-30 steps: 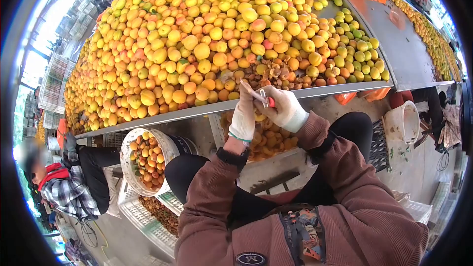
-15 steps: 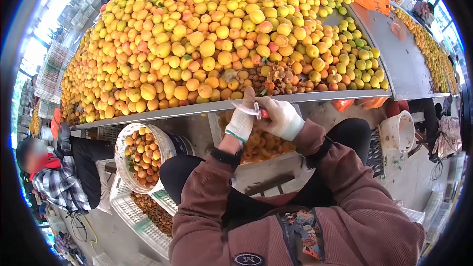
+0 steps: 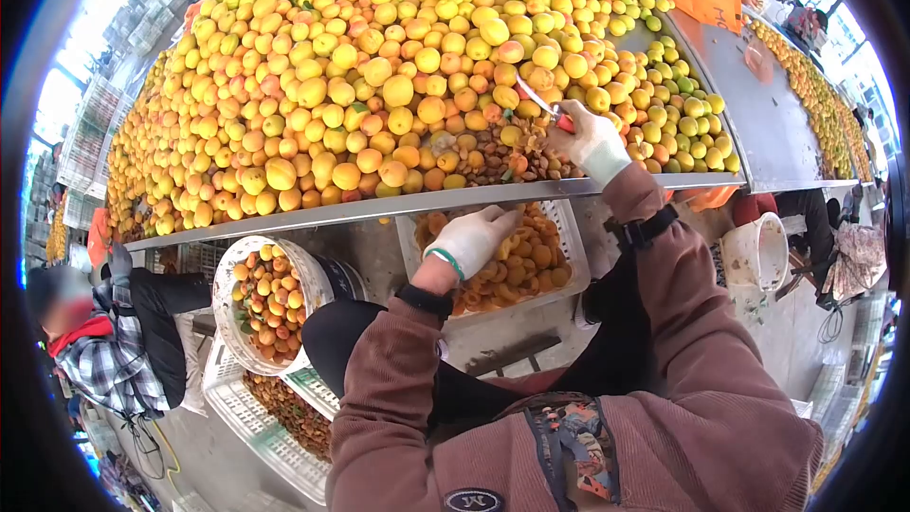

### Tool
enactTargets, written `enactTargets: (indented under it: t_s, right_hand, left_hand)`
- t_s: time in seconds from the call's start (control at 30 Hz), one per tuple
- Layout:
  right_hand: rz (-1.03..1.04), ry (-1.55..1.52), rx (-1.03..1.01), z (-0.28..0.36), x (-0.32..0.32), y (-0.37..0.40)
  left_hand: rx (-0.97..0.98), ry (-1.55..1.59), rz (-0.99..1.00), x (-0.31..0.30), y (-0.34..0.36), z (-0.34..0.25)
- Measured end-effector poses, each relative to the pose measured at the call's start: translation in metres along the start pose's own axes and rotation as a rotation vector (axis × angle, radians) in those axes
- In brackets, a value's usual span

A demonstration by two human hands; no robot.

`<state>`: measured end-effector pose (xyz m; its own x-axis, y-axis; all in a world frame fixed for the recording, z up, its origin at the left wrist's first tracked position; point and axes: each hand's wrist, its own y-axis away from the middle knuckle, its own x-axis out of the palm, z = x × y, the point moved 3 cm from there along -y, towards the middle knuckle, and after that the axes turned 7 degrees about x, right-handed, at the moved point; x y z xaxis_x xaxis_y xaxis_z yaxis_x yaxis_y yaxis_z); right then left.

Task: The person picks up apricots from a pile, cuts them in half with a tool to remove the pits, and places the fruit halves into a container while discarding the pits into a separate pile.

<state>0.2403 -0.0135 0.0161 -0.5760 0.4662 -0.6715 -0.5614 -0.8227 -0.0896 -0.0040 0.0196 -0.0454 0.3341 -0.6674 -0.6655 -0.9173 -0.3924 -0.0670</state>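
Note:
My right hand (image 3: 590, 139), in a white glove, is raised over the front of the apricot pile (image 3: 398, 66) and grips a small red-handled knife (image 3: 542, 102) with its blade pointing up and left. A heap of brown pits (image 3: 493, 159) lies just left of it. My left hand (image 3: 471, 239), also gloved, hangs palm down over a white crate (image 3: 573, 245) of halved apricots below the table edge. Its fingers curl onto the fruit; whether it holds a piece is unclear.
The metal table's rim (image 3: 379, 205) runs across in front of me. A white bucket of apricots (image 3: 270, 301) and a crate of pits (image 3: 289, 412) stand lower left, beside a seated person in a plaid shirt (image 3: 109, 360). An empty white bucket (image 3: 766, 251) stands at right.
Both hands were together at the table edge with the knife. Now my right hand has gone up to the pile with the knife and my left hand has dropped over the crate.

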Motion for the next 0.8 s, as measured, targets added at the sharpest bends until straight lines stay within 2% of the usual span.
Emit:
enactTargets:
  t_s: [0.03,0.07,0.13,0.17,0.23,0.27,0.3,0.37,0.43,0.5,0.53,0.63,0.7,0.77,0.8]
  right_hand:
    - [0.007,0.114,-0.081,-0.005,-0.007,-0.004]
    - [0.016,0.229,-0.16,-0.005,-0.01,-0.005]
    - [0.081,0.282,-0.138,-0.007,-0.012,-0.005]
    - [0.148,0.333,-0.119,-0.006,-0.013,-0.003]
    - [0.166,0.327,-0.065,-0.007,-0.007,-0.002]
    - [0.157,0.386,-0.142,-0.011,0.001,-0.003]
    - [0.145,0.443,-0.218,-0.013,0.01,-0.002]
    - [0.051,0.374,-0.281,-0.009,0.021,0.005]
    - [0.224,0.22,-0.175,-0.01,0.018,-0.002]
    - [0.275,0.138,-0.121,-0.011,0.012,-0.002]
    - [0.323,0.055,-0.067,-0.013,0.011,-0.002]
    - [0.314,0.081,-0.141,-0.014,0.012,-0.002]
    - [0.334,0.059,-0.098,-0.015,0.009,-0.002]
    - [0.24,-0.161,-0.072,-0.018,0.004,-0.005]
    - [0.24,-0.163,-0.07,-0.021,0.002,-0.007]
  left_hand:
    - [0.278,-0.379,-0.058,0.002,0.001,0.002]
    - [0.281,-0.38,-0.056,-0.009,-0.003,-0.014]
    - [-0.351,-0.011,0.032,-0.029,-0.01,-0.022]
    - [-0.348,-0.015,0.037,-0.031,-0.012,-0.02]
    - [0.137,-0.437,-0.187,-0.044,-0.017,-0.027]
    - [0.118,-0.364,-0.278,-0.046,-0.024,-0.027]
    - [0.119,-0.371,-0.271,-0.046,-0.033,-0.027]
    - [-0.075,-0.166,-0.422,-0.05,-0.053,-0.025]
    - [-0.096,-0.217,-0.403,-0.045,-0.074,-0.019]
    - [-0.062,-0.384,-0.321,-0.038,-0.094,-0.013]
    - [-0.124,-0.417,-0.254,-0.038,-0.104,-0.013]
    - [-0.215,-0.433,-0.18,-0.042,-0.119,-0.015]
    - [-0.191,-0.486,-0.17,-0.041,-0.128,-0.01]
    - [-0.122,-0.465,-0.171,-0.043,-0.132,-0.013]
    - [-0.13,-0.439,-0.138,-0.044,-0.131,-0.012]
